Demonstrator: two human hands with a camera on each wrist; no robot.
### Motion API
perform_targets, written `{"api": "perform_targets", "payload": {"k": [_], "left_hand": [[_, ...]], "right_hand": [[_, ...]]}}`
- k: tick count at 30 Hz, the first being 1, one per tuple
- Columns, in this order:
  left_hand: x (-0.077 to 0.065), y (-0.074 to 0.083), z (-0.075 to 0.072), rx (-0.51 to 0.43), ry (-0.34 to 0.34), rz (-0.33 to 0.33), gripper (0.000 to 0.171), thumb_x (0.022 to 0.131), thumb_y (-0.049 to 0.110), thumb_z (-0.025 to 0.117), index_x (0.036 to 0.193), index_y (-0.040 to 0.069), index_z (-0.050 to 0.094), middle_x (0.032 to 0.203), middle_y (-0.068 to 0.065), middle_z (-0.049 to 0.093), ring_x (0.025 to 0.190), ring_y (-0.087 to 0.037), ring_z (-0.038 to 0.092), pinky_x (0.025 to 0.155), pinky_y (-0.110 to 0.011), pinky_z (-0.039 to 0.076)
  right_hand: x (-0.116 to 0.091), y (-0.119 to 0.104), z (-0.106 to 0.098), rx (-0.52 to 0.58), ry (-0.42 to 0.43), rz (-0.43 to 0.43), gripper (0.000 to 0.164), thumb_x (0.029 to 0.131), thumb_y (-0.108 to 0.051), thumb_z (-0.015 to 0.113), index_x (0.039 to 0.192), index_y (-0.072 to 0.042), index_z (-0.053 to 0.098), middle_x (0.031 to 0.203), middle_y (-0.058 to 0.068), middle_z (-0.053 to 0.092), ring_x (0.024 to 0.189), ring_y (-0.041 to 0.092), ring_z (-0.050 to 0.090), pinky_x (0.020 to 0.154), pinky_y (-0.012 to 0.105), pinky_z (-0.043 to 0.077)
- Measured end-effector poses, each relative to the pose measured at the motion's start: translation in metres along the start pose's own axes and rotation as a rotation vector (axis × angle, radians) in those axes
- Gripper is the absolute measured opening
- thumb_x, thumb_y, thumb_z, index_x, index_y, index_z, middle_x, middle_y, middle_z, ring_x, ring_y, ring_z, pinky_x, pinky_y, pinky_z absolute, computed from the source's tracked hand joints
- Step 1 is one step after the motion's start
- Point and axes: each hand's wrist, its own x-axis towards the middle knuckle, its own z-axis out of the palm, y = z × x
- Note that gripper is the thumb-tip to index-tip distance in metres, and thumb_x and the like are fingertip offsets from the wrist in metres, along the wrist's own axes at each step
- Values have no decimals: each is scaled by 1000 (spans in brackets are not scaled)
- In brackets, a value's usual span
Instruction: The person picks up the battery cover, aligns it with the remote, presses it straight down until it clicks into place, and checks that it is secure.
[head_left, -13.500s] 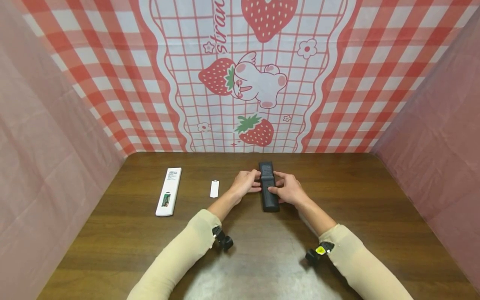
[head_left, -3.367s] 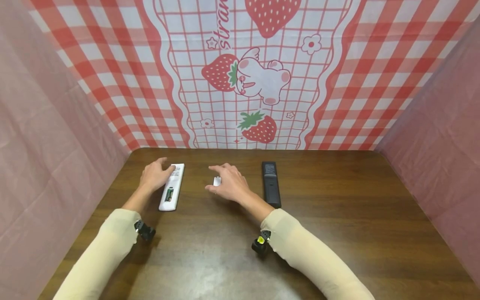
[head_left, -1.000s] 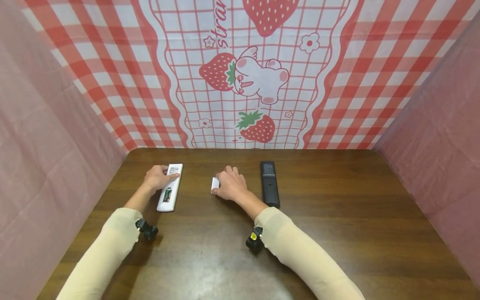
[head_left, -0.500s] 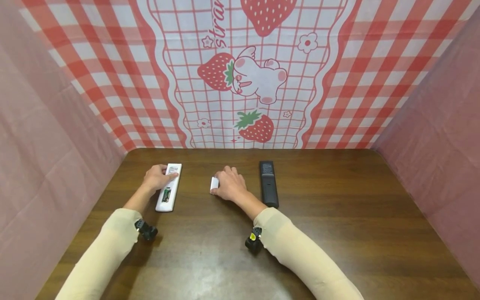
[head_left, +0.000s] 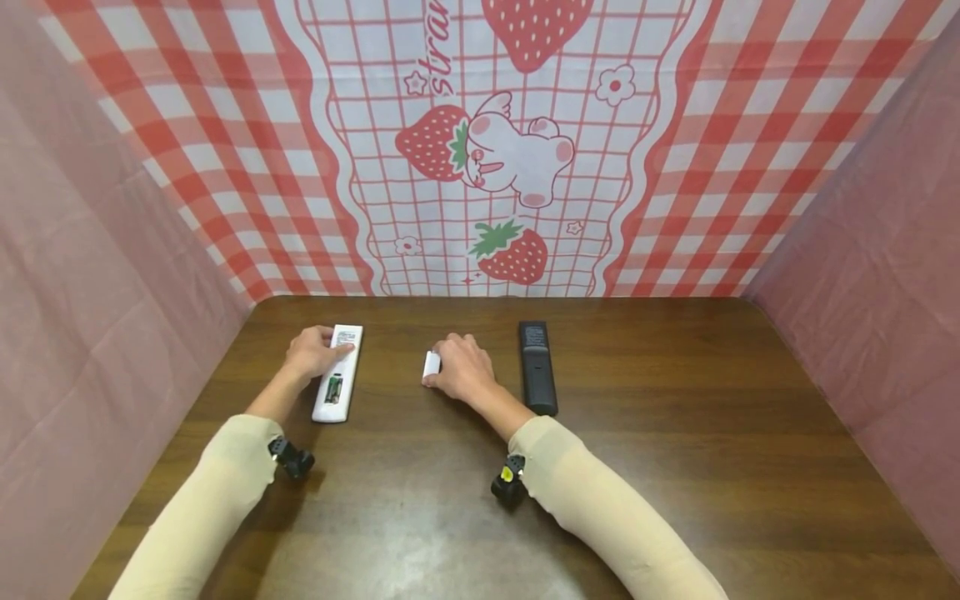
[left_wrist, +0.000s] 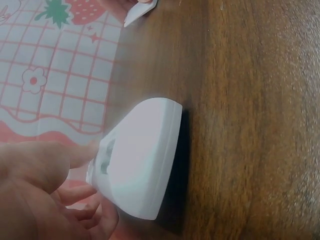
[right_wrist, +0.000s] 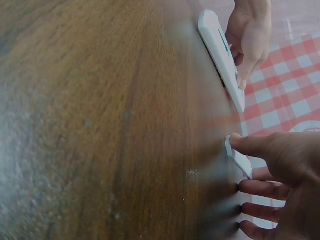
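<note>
A white remote control (head_left: 342,363) lies back side up on the table, its battery compartment uncovered and batteries showing inside. My left hand (head_left: 309,353) grips its upper part, thumb on the back face and fingers along the left edge; in the left wrist view the remote (left_wrist: 145,155) shows its rounded end. Between thumb and fingers, my right hand (head_left: 463,367) pinches a small white battery cover (head_left: 431,367). The right wrist view shows this cover (right_wrist: 242,162) tilted, thumb at one end and a finger at the other. Whether it touches the table cannot be told.
A black remote control (head_left: 537,375) lies back side up to the right of my right hand. The brown wooden table (head_left: 675,433) ends at a strawberry-print cloth (head_left: 517,167) behind, with pink cloth walls at both sides.
Earlier both hands were at the black remote. Later the left hand moved to the white remote and the right hand to the battery cover, pinching it. During the last second both hands barely move.
</note>
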Motion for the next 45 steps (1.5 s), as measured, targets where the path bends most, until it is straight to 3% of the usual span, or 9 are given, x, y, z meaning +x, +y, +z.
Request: {"api": "perform_targets", "payload": {"k": [12,20,25,28,32,37,42,45], "left_hand": [[-2,1,1,-53,-5,-3,69,104,42,80,154,-2,62,147,-26,75,114,-37,75,93,-39,59],[-1,-2,1,-68,2,-29,71,103,43,82,154,-2,63,147,-27,74,109,-32,76,86,-35,61],[-27,25,-9,-103,19,-64,72,102,36,83,156,-6,60,149,-30,71,103,-30,77,85,-37,65],[-54,51,-20,-139,-6,-97,71,106,28,78,160,-10,52,157,-35,63,117,-36,75,100,-43,66],[-74,69,-29,-152,-54,-113,70,110,21,69,165,-13,42,165,-38,54,131,-40,67,111,-44,62],[-82,74,-33,-183,-91,-101,70,108,13,68,164,-18,39,163,-40,54,131,-38,69,103,-33,66],[-81,72,-34,-212,-125,-87,72,107,7,68,164,-22,34,162,-43,53,135,-40,69,112,-41,66],[-77,68,-35,-211,-135,-72,70,108,7,68,162,-23,36,161,-44,53,126,-33,73,109,-38,68]], "right_hand": [[7,8,7,72,52,24,47,85,-46,97,124,-24,84,121,0,85,114,30,75,92,52,67],[8,8,6,91,51,36,38,91,-42,93,124,-26,84,123,2,86,114,31,77,91,52,68],[6,7,2,102,42,49,34,93,-41,92,123,-27,84,124,2,86,116,32,77,93,53,68],[6,7,1,111,44,51,33,93,-40,92,122,-27,85,124,2,86,116,32,78,93,53,68],[7,7,2,116,55,50,31,93,-40,91,120,-27,85,122,2,87,114,33,79,91,53,68],[8,10,5,121,72,52,29,93,-39,90,119,-26,85,117,0,87,110,31,80,85,52,68],[9,12,7,140,79,48,29,94,-38,90,120,-25,85,115,0,87,108,29,81,82,50,67],[9,12,7,143,79,50,29,95,-38,90,120,-25,85,114,-1,87,108,29,80,81,49,67]]}}
